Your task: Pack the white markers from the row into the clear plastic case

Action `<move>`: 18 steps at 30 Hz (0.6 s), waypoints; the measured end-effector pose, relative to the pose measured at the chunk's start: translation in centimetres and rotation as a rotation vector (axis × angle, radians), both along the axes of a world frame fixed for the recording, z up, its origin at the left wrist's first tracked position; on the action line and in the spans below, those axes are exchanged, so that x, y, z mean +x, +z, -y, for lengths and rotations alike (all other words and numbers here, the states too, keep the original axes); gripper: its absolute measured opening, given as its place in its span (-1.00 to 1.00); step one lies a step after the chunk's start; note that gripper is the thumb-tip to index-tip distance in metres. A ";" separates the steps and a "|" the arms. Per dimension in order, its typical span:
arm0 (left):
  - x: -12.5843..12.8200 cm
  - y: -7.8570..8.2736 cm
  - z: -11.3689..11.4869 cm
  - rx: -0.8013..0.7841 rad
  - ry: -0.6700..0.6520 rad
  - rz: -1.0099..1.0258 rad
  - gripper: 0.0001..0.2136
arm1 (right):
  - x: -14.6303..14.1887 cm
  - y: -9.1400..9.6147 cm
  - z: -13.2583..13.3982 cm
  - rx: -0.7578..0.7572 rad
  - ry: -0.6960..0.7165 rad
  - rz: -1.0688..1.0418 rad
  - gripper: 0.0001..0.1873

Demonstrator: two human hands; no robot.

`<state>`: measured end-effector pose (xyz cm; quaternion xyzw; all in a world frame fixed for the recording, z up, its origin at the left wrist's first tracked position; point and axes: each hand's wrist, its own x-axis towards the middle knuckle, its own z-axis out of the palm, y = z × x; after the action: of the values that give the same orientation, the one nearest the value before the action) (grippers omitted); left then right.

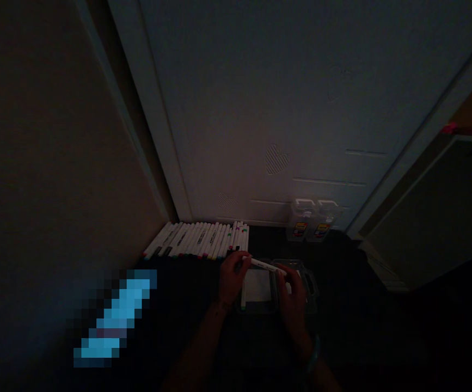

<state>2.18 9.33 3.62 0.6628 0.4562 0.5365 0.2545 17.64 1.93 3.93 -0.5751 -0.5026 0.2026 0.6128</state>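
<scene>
A white marker pen (263, 264) is held level between my two hands, above an open clear plastic case (256, 309). My left hand (232, 275) pinches its left end, and the fingers of my right hand (292, 288) close on its right end. Inside the case's left half, another marker with a green tip (243, 298) lies along the left wall beside a white sheet (259, 286). My right hand partly covers the case's other half. A long row of white markers (198, 239) with coloured ends lies behind my left hand.
Two clear plastic cases with handles (300, 223) stand upright against the pale panel (239, 109) at the back, which has embossed hearts. A brown wall (56, 163) rises on the left. A blurred, pixelated bright blue patch (117, 316) shows at lower left. The dark surface is dimly lit.
</scene>
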 end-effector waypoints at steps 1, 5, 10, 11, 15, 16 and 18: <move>-0.1 -0.1 0.0 0.005 -0.003 -0.035 -0.82 | 0.0 0.0 0.1 -0.002 -0.006 -0.019 -0.72; -0.2 -0.4 -0.1 0.029 -0.003 -0.103 -0.83 | 0.1 -0.1 0.2 -0.009 -0.024 -0.055 -0.67; -0.2 -0.5 -0.2 0.055 0.012 -0.100 -0.82 | -0.1 -0.2 0.0 0.006 -0.035 -0.086 -0.69; -0.2 -0.5 -0.2 0.056 0.013 -0.101 -0.82 | -0.1 -0.3 0.0 0.007 -0.035 -0.096 -0.69; -0.1 -0.4 -0.2 0.049 0.007 -0.098 -0.82 | -0.1 -0.3 0.0 0.021 -0.039 -0.108 -0.71; -0.1 -0.4 -0.1 0.046 0.007 -0.093 -0.83 | -0.1 -0.3 0.0 0.026 -0.038 -0.107 -0.71; -0.2 -0.3 -0.1 0.050 0.009 -0.082 -0.83 | 0.0 -0.3 -0.1 0.027 -0.025 -0.104 -0.71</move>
<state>2.00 9.41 3.36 0.6882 0.4557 0.5213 0.2167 17.60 2.00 3.64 -0.5617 -0.4657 0.2175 0.6483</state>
